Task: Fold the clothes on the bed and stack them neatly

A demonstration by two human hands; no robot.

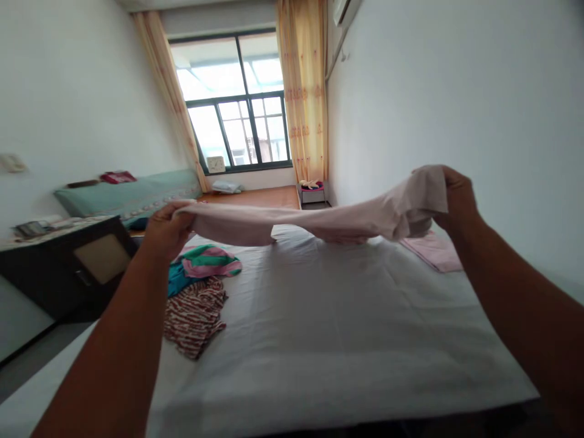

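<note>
A pale pink garment (296, 222), its kind unclear, is stretched sideways in the air above the bed (328, 328). My left hand (168, 230) is closed on its left end. At the other end my right hand (458, 194) grips it, and the cloth bunches and folds near those fingers. The garment's middle sags, with its lower edge hanging close over the white sheet. Left on the bed lie a brown-and-white patterned cloth (196, 316) and a pink, green and blue striped one (212, 260), both near my left forearm.
Folded pink cloth (435, 252) lies at the bed's right side. A dark cabinet (59, 274) stands left of the bed. Farther back are a brown-topped bed (260, 198), a small stool (312, 193) and a window with curtains (303, 91). A white wall runs along the right.
</note>
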